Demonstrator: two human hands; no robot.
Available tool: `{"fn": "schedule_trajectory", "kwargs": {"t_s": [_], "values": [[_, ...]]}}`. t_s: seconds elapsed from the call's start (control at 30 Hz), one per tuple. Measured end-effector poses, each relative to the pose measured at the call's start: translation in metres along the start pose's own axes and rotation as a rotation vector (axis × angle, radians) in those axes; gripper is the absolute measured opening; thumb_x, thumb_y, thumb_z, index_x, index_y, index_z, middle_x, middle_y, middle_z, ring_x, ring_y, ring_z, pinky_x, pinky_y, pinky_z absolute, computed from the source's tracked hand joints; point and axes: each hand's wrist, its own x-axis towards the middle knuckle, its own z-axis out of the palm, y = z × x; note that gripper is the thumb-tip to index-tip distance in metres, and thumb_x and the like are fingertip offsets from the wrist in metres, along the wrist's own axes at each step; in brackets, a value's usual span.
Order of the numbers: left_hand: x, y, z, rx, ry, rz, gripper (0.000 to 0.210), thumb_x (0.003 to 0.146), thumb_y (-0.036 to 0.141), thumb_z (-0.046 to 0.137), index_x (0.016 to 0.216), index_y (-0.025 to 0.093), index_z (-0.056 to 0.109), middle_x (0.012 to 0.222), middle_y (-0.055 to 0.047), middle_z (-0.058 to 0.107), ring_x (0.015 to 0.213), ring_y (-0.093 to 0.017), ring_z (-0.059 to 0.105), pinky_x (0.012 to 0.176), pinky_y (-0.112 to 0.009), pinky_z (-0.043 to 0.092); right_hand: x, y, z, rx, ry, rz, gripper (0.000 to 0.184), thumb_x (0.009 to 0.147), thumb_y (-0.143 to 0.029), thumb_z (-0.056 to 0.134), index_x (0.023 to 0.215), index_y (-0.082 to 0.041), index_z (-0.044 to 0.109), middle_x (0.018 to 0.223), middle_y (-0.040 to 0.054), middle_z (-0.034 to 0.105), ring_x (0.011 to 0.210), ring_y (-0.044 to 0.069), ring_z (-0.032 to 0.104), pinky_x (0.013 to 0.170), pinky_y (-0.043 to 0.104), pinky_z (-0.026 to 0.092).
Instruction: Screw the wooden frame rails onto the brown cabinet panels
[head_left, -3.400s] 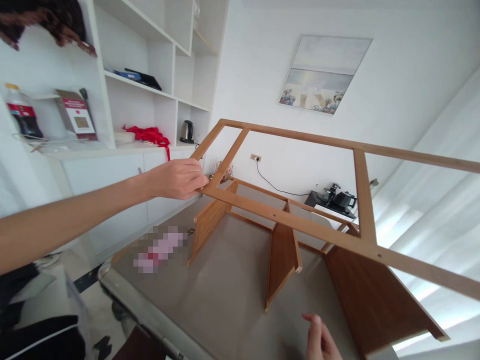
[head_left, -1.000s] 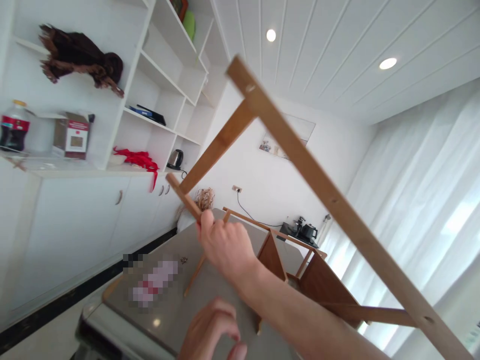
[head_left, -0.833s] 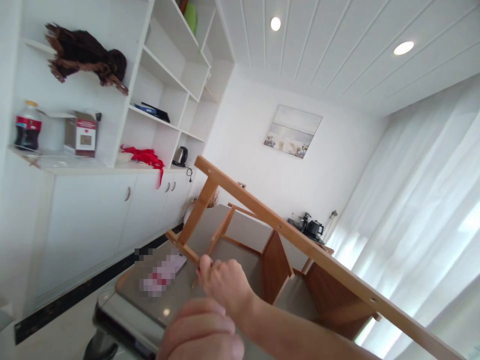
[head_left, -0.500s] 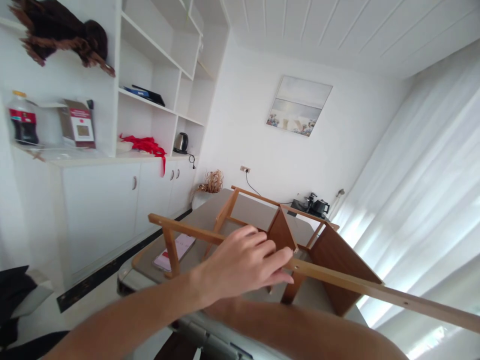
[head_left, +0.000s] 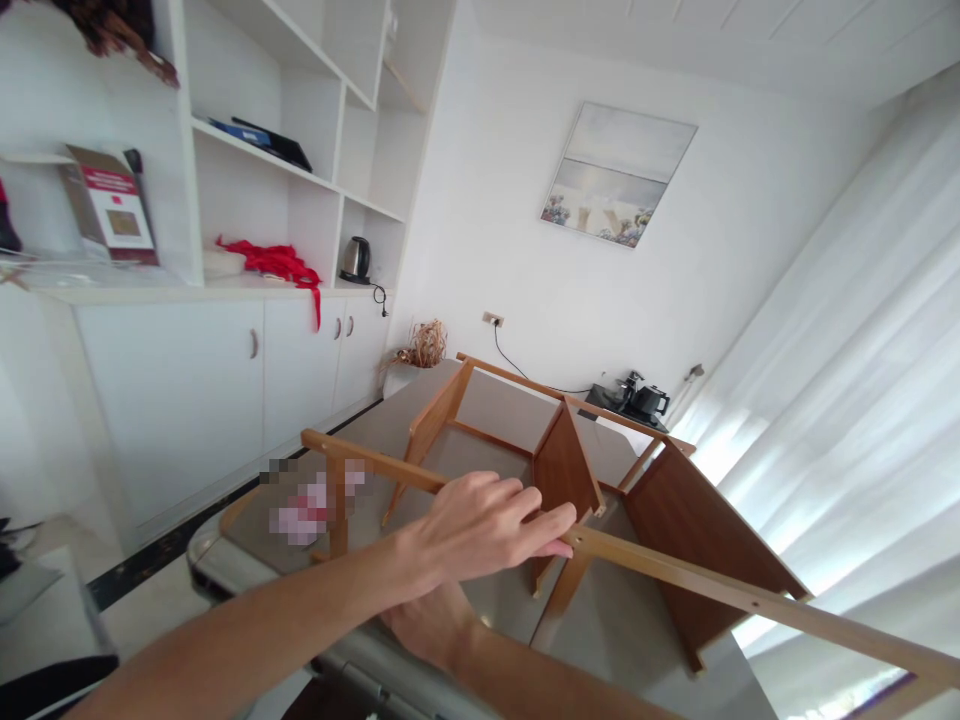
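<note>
A wooden shelf frame [head_left: 679, 570] with long light rails and brown panels lies on the grey table. My left hand [head_left: 487, 525] is closed over its near rail, fingers curled around the wood beside a screw hole. Below it, my right hand [head_left: 431, 625] reaches in from the right, its forearm passing under my left one. My left forearm hides the right fingers, so I cannot see what they touch. Between the rails stand a middle panel [head_left: 566, 465] and a left panel [head_left: 435, 410]. A pixelated pinkish patch [head_left: 300, 515] lies on the table behind the left upright.
A white cabinet [head_left: 172, 380] with open shelves runs along the left. Its shelves hold a box [head_left: 116, 210], red cloth [head_left: 277, 265] and a metal kettle [head_left: 358, 258]. A black kettle [head_left: 649, 402] stands beyond the table's far end. White curtains [head_left: 847, 300] hang at right.
My view has shifted, so the cabinet sits further left and more of the frame shows at right. The right hand shows more clearly below the left, which stays on the rail.
</note>
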Motion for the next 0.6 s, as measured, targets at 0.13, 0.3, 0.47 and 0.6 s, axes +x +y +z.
{"fn": "schedule_trajectory", "kwargs": {"t_s": [0.13, 0.3, 0.47, 0.6], "values": [[0.003, -0.003, 0.014, -0.015, -0.005, 0.005, 0.030, 0.109, 0.047, 0.054, 0.111, 0.020, 0.067, 0.066, 0.007, 0.052, 0.053, -0.012, 0.052, 0.048, -0.030, 0.032, -0.021, 0.014, 0.023, -0.012, 0.089, 0.007, 0.031, 0.101, -0.037, 0.062, 0.122, -0.015, 0.067, 0.122, 0.0105, 0.075, 0.114, 0.026, 0.072, 0.093, 0.041, 0.062], [0.003, -0.006, 0.028, -0.057, -0.041, 0.029, 0.027, 0.108, 0.045, 0.056, 0.110, 0.020, 0.067, 0.066, 0.007, 0.052, 0.055, -0.013, 0.052, 0.049, -0.030, 0.033, -0.043, 0.022, 0.031, -0.014, 0.205, 0.017, 0.019, 0.098, -0.040, 0.059, 0.099, -0.022, 0.065, 0.082, 0.0044, 0.073, 0.073, 0.021, 0.073, 0.059, 0.031, 0.058], [0.002, -0.006, 0.044, -0.099, -0.111, 0.008, 0.026, 0.109, 0.042, 0.054, 0.117, 0.020, 0.065, 0.069, 0.006, 0.054, 0.057, -0.014, 0.053, 0.050, -0.032, 0.034, -0.054, 0.036, 0.049, -0.015, 0.375, 0.094, 0.012, 0.082, -0.034, 0.058, 0.081, -0.024, 0.064, 0.067, 0.0013, 0.069, 0.057, 0.020, 0.068, 0.055, 0.031, 0.056], [0.002, -0.002, 0.054, -0.146, -0.162, 0.005, 0.026, 0.110, 0.040, 0.053, 0.122, 0.019, 0.063, 0.072, 0.005, 0.057, 0.061, -0.016, 0.055, 0.053, -0.034, 0.033, -0.051, 0.041, 0.053, -0.010, 0.496, 0.140, 0.020, 0.081, -0.042, 0.056, 0.071, -0.026, 0.063, 0.052, -0.0029, 0.059, 0.041, 0.016, 0.053, 0.046, 0.030, 0.051]]}}
